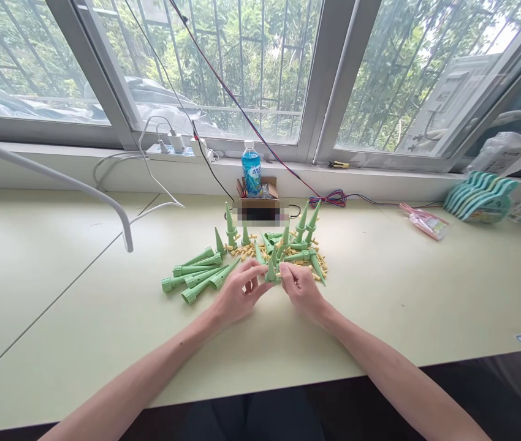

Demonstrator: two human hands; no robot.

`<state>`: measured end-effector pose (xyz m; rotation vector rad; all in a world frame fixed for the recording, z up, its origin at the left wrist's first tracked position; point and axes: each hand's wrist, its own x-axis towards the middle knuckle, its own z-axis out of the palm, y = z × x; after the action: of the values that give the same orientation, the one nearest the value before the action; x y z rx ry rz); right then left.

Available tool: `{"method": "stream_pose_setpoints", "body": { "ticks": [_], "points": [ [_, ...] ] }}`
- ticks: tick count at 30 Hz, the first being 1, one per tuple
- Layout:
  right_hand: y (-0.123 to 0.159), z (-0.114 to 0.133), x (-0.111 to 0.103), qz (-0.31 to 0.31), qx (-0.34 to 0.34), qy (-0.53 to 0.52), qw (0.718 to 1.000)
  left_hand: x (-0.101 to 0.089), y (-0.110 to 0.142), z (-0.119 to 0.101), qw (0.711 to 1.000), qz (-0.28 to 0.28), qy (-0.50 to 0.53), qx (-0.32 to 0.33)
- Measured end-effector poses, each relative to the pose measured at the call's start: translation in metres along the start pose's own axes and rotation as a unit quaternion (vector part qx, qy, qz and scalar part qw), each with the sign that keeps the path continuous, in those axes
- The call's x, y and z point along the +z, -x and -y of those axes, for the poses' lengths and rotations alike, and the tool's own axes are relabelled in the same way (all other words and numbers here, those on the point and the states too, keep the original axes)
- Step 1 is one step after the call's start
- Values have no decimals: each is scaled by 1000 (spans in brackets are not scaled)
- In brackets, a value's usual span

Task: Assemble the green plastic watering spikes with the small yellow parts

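My left hand [241, 289] is closed, with its thumb and fingers around the base of a green plant watering spike [271, 271] whose tip points up. My right hand [301, 286] pinches just to the right of that spike. A small yellow valve piece [279, 277] shows between the spike and the right fingertips, mostly covered by them. Beyond both hands lies a pile of green spikes [304, 222], some standing on their caps, among many small yellow valves [244, 251]. More green spikes [198, 286] lie flat left of my left hand.
Behind the pile, a blue liquid bottle [251, 170] stands by a small cardboard box [270, 186]. A white bent tube [104, 197] reaches over the table [81, 318] at left. Cables [331, 198], a pink packet [423, 222] and teal hangers [481, 197] lie along the window side.
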<state>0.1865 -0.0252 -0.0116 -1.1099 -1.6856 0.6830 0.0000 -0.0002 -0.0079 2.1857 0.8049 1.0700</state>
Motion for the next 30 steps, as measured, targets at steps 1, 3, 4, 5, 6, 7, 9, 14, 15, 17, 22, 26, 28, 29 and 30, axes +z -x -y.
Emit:
{"method": "stream_pose_setpoints", "body": {
  "ticks": [1,3,4,5,6,7,9,14,15,17,22,26,28,29,30],
  "points": [
    [0,0,0,-6,2,-2,1000,0,-1,-2,1000,-11,12,-18],
    [0,-2,0,-14,4,-5,1000,-2,-3,-4,996,-28,49,-67],
    [0,-3,0,-16,4,-5,1000,-3,-3,-5,993,-34,68,-92],
    [1,-3,0,-15,2,-5,1000,-4,-4,-6,989,-37,84,-113],
    [1,-4,-1,-15,0,-4,1000,-6,-5,-6,986,-35,97,-129],
    [1,-4,-1,-14,-4,-2,1000,-7,-6,-6,984,-26,106,-142],
    [1,-4,-1,-11,-14,0,1000,-9,-6,-6,978,10,124,-167],
    [1,-3,-2,18,-51,15,998,-8,-5,-5,949,106,186,-232],
    [1,-3,-2,25,-55,18,998,-8,-5,-6,944,112,198,-239],
    [1,-4,-2,32,-57,21,998,-8,-5,-8,937,111,220,-246],
    [1,-5,-2,31,-59,15,998,-10,-7,-14,939,89,241,-229],
    [2,-4,-2,37,-41,-9,998,-9,-7,-14,955,63,216,-191],
    [2,-2,-2,41,-27,-21,999,-8,-6,-11,965,46,197,-164],
    [2,-2,-2,42,-23,-24,999,-7,-6,-10,970,38,187,-151],
    [1,-1,-1,42,-20,-24,999,-7,-5,-9,974,31,178,-139]
  ]
}}
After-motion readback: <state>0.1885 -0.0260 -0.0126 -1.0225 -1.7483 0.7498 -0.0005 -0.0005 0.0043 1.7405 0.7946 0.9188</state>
